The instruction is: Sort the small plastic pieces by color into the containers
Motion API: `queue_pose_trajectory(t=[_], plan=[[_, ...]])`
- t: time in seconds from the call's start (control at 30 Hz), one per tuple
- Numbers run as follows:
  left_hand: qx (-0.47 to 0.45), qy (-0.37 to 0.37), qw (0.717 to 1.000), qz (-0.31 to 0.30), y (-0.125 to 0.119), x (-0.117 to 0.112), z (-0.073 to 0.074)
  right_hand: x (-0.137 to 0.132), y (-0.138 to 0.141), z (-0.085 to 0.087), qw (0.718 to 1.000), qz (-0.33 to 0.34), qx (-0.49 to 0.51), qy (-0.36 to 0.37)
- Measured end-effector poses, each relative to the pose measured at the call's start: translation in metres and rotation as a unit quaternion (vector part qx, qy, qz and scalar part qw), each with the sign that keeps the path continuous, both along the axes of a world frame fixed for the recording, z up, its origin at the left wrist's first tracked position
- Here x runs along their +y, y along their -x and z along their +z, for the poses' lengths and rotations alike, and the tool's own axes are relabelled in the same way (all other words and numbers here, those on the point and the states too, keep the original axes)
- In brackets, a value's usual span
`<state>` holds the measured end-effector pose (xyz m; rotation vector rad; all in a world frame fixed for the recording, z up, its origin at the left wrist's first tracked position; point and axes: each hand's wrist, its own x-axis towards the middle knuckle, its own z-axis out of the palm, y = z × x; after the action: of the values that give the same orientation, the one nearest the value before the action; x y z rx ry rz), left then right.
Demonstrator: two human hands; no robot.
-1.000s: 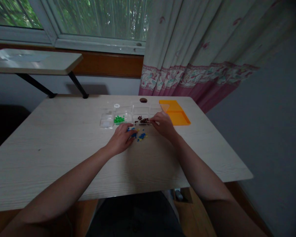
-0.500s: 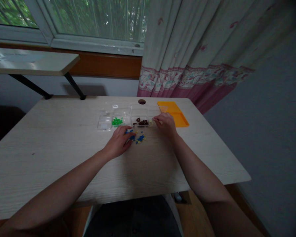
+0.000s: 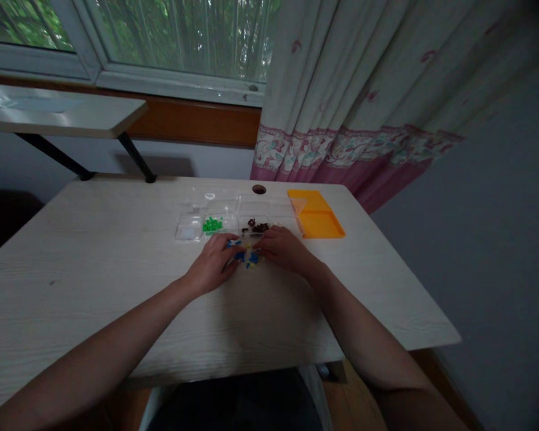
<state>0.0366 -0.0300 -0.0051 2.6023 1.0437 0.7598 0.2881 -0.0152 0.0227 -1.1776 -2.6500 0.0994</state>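
A small pile of blue and yellow pieces (image 3: 252, 260) lies on the table, too tiny for me to tell their kind. At its left edge rests my left hand (image 3: 212, 260), open, thumb and fingers apart around some blue pieces. My right hand (image 3: 288, 248) reaches in from the right, its fingers drawn together at the pile; whatever is between the tips is hidden. Just behind stands a clear compartment box (image 3: 189, 228). Green pieces (image 3: 212, 224) fill one compartment, dark brown pieces (image 3: 260, 227) another. Pale pieces (image 3: 276, 225) show partly behind my right hand.
An orange divided tray (image 3: 318, 225) lies beyond the clear box on the right. Behind the box is a round hole (image 3: 259, 189) in the tabletop (image 3: 117, 263). A raised shelf (image 3: 63, 114) on black legs stands at the back left, and a curtain (image 3: 323, 137) hangs behind.
My right hand has moved left and toward me, from the pale pieces' compartment to the blue and yellow pile. My left hand has stayed by the pile. The view has shifted slightly.
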Motion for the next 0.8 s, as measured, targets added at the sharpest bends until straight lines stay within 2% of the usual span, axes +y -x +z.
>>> queue_pose_trajectory(t=[0.3,0.8], plan=[[-0.011,0.007,1.0,-0.002,0.0,0.0,-0.001,-0.008,0.009,0.006,0.999,-0.01,-0.034,-0.009],[-0.023,0.011,1.0,0.002,0.0,0.001,-0.002,-0.003,0.01,0.0,1.0,-0.027,0.01,-0.011]])
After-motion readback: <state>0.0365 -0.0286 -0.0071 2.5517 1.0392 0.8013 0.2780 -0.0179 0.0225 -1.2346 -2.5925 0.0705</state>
